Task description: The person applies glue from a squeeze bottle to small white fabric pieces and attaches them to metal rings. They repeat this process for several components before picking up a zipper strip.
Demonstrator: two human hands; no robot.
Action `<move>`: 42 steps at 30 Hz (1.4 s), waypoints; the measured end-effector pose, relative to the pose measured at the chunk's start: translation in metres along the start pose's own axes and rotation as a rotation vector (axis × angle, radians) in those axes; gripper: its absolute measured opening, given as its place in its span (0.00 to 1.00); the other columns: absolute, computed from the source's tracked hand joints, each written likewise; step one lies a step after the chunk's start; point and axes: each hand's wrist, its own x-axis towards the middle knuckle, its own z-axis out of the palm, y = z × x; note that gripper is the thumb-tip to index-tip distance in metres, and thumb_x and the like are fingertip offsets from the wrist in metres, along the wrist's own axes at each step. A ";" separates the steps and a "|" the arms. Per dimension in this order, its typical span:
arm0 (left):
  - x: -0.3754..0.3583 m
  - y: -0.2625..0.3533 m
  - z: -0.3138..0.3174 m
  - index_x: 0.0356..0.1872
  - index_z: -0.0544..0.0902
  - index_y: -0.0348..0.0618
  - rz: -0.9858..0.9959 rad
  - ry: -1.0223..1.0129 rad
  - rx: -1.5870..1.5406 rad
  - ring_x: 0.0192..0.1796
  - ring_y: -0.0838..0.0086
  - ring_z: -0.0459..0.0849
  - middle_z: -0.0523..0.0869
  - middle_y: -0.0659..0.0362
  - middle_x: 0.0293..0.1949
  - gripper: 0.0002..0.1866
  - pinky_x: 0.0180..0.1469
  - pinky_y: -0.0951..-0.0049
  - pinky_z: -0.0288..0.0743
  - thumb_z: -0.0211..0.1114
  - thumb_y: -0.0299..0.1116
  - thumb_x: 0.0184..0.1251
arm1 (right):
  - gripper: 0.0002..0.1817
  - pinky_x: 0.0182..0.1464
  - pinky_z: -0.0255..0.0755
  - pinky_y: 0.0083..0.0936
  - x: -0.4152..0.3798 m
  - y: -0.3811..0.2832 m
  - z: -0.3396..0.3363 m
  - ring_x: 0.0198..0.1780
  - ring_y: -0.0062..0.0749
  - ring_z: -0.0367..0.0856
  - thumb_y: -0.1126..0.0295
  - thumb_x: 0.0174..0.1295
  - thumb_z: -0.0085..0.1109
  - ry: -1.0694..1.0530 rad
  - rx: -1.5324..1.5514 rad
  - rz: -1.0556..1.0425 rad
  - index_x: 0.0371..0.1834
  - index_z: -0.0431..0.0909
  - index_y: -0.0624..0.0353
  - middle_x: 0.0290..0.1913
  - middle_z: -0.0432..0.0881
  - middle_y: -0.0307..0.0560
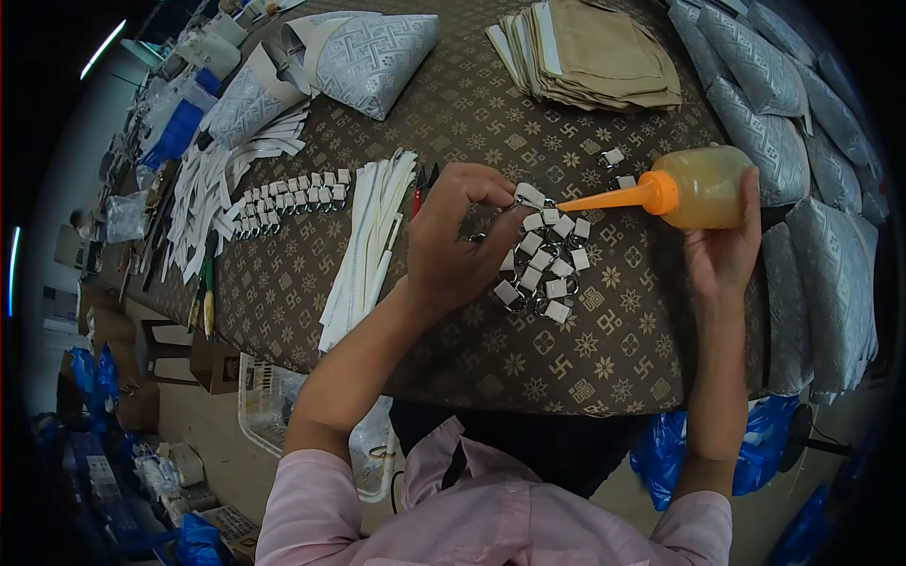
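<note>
My left hand [458, 231] pinches a small white tab with a metal ring [529, 195] between thumb and finger. In my right hand [731, 250] is a clear bottle of yellowish liquid [708, 187], lying sideways with its orange nozzle [609, 199] pointing left. The nozzle's tip is at or very near the held tab; whether they touch is unclear. Just below lies a loose pile of similar white tabs with metal rings [543, 257] on the patterned brown cloth [453, 354]. Two more such tabs [613, 158] lie above the nozzle.
White zippers [363, 255] lie left of my left hand, beside rows of tabs [288, 198] and white strips [203, 189]. Red-handled pliers [418, 196] are behind the hand. Tan fabric pieces [604, 57] are stacked at the back; silver patterned pouches [826, 283] line the right edge.
</note>
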 end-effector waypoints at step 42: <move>-0.007 -0.001 0.000 0.34 0.71 0.39 0.124 0.057 0.015 0.37 0.70 0.79 0.78 0.51 0.37 0.14 0.36 0.76 0.74 0.67 0.17 0.48 | 0.33 0.58 0.67 0.32 -0.020 -0.013 0.013 0.56 0.33 0.71 0.53 0.66 0.45 -0.135 -0.296 -0.339 0.65 0.53 0.67 0.55 0.69 0.51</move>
